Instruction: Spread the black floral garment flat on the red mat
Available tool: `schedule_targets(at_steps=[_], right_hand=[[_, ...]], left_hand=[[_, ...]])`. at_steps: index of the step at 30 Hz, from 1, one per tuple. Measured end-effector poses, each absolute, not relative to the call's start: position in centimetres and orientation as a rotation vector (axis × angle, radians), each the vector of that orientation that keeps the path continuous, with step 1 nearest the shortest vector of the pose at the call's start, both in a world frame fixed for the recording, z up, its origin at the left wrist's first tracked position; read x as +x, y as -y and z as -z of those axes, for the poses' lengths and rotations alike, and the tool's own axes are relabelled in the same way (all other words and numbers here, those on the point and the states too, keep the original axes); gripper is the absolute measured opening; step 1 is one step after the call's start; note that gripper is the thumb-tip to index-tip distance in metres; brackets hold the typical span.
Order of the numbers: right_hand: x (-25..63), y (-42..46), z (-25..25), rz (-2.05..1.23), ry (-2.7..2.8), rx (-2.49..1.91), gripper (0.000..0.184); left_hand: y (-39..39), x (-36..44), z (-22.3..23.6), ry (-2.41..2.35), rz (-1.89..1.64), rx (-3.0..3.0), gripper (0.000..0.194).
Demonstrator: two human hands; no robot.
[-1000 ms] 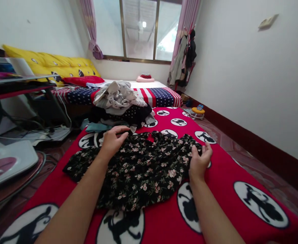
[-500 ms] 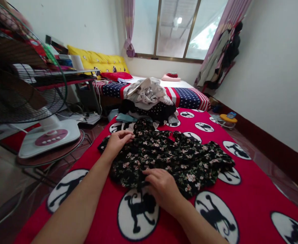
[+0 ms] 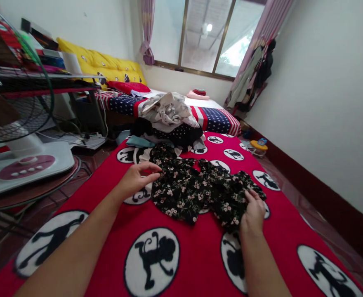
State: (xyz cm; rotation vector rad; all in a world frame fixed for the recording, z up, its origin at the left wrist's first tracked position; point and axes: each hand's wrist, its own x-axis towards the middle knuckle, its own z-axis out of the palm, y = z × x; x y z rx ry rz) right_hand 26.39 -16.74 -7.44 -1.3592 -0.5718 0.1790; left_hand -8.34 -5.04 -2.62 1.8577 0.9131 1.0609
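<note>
A black garment with a small pink flower print lies crumpled across the red bedspread, its lower edge uneven. At its left edge is my left hand, thumb and forefinger nearly meeting on the cloth. My right hand pinches the garment's right part between thumb and fingers. Part of that grip is hidden behind the hand. Behind the garment rises a heap of clothes, pale pieces on top of black dotted ones, with a light blue piece at its left.
The red bedspread carries white ovals with black monkeys. On the left a fan stands on a round stool, with a cluttered desk behind it. A second bed is under the window. Clothes hang at the right wall.
My right hand has moved from the garment's lower middle to its right part. The garment's left side has drawn inward and it spreads less widely. The view has shifted to the right.
</note>
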Motion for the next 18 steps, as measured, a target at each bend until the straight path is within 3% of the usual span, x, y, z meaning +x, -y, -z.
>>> schedule_targets(at_steps=[2,3,6,7,8,10,12,14,18], right_hand=[[25.3,17.1,6.6,-0.018,0.571,-1.394,0.044],[24.6,17.3,6.1,0.075,0.654,-1.423,0.043],[22.8,17.6,5.3,0.251,1.110,-1.521,0.041],[22.5,17.5,5.3,0.262,1.246,-1.566,0.046],[22.4,17.4,5.6,0.261,1.344,-1.624,0.052],[22.7,17.2,6.3,0.247,1.424,-1.757,0.053],[23.2,17.1,6.9,0.226,1.423,-1.840,0.030],[23.8,17.2,7.0,0.216,1.379,-1.828,0.011],[24.1,17.5,5.9,0.086,1.034,-1.652,0.023]], left_hand=[[5.9,-7.8,2.8,-0.724,-0.818,2.050,0.029],[6.4,-7.5,3.0,-0.649,-0.698,2.122,0.036],[7.3,-6.5,4.3,-0.624,-0.487,2.294,0.081],[7.5,-6.1,4.8,-0.658,-0.472,2.353,0.087],[7.5,-5.7,5.3,-0.694,-0.479,2.407,0.082],[7.4,-4.9,6.1,-0.730,-0.524,2.475,0.049],[7.1,-4.4,6.3,-0.744,-0.610,2.449,0.020],[6.7,-4.2,6.2,-0.823,-0.734,2.299,0.023],[5.9,-4.5,5.8,-1.024,-1.000,1.623,0.030]])
